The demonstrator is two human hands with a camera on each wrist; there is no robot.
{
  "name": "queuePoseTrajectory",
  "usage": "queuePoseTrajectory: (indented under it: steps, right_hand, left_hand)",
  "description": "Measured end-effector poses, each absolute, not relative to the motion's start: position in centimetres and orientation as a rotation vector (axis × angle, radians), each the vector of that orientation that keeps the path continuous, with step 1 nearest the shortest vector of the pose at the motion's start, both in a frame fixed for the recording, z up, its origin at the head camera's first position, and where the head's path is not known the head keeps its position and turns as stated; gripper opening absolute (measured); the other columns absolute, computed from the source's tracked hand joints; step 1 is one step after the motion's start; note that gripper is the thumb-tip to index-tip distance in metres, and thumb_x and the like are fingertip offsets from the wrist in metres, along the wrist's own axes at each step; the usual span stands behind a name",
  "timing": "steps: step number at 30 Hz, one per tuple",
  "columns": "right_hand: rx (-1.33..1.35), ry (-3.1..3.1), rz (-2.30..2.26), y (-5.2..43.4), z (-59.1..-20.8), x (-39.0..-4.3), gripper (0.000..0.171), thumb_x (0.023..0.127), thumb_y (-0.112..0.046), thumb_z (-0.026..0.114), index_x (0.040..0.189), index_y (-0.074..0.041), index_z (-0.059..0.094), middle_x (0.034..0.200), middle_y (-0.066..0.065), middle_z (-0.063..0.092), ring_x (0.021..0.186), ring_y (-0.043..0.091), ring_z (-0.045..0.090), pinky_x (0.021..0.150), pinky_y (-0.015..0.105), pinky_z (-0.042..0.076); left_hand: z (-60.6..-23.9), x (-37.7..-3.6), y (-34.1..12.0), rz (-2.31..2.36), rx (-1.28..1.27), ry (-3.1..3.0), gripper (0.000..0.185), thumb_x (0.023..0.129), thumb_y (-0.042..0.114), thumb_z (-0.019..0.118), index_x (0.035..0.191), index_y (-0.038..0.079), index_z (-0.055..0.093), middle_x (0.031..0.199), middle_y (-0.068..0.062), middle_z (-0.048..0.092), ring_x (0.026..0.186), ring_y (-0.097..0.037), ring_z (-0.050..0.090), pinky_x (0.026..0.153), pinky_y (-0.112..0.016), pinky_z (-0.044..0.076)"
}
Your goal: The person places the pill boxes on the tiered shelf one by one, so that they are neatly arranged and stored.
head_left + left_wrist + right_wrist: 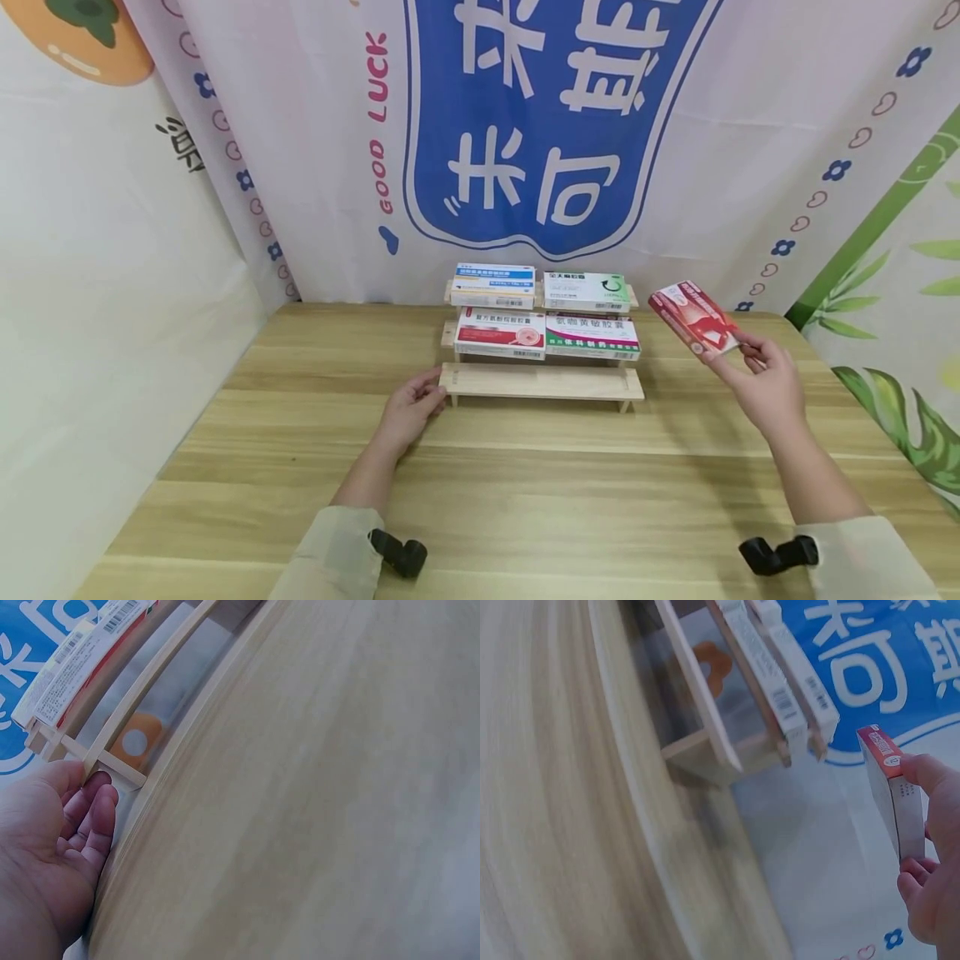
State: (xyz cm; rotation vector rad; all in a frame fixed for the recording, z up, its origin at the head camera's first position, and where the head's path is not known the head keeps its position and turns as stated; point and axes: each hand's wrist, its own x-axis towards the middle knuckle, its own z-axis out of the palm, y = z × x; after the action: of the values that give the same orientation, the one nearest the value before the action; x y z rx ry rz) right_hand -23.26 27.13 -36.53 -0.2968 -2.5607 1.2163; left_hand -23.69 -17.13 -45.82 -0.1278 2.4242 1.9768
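Note:
My right hand (771,383) holds a red and white medicine box (693,317) by its near end, in the air right of the rack. In the right wrist view the thumb and fingers pinch opposite edges of that box (894,802). A stepped wooden display rack (540,381) stands on the table. With thumb and fingers, my left hand (408,408) grips the left end of its lowest tier; the left wrist view shows the same hand (56,832) at the rack's corner. The lowest tier bears no box.
On the top tier stand a blue and white box (492,285) and a green and white box (587,290). The middle tier bears a red and white box (500,332) and a magenta and green box (592,333). A printed cloth (330,167) hangs behind the wooden table (525,483).

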Motion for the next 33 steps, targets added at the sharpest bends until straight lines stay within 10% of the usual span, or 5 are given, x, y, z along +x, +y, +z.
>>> queuePoseTrajectory:
  steps: [13,25,33]
  right_hand:
    - [0.079,-2.589,1.271,23.0,-34.6,-21.5,0.061,0.071,-0.04,0.065,0.12,-0.01,0.044,0.12,0.003,0.037,0.11,0.014,0.038,0.085,0.001,0.037]
    - [0.409,-2.652,1.36,19.0,-36.7,-20.4,0.054,0.067,-0.037,0.07,0.114,-0.019,0.051,0.119,-0.005,0.043,0.11,0.012,0.042,0.089,0.004,0.037]
    - [0.499,-2.718,1.406,17.0,-39.1,-20.2,0.054,0.063,-0.045,0.07,0.11,-0.026,0.051,0.121,-0.01,0.042,0.115,0.012,0.041,0.095,0.029,0.041]
  left_hand:
    - [-45.8,-23.8,-17.2,1.965,-0.122,2.428,0.038,0.083,0.019,0.056,0.12,0.021,0.049,0.096,-0.011,0.06,0.082,-0.02,0.058,0.073,-0.024,0.051]
    - [-45.8,-23.8,-17.2,1.97,-0.135,2.416,0.038,0.082,0.018,0.056,0.119,0.021,0.05,0.096,-0.01,0.06,0.08,-0.018,0.058,0.073,-0.024,0.051]
    - [-45.7,-23.7,-17.2,1.976,-0.139,2.39,0.04,0.082,0.02,0.057,0.121,0.02,0.048,0.099,-0.012,0.059,0.084,-0.021,0.058,0.075,-0.025,0.051]
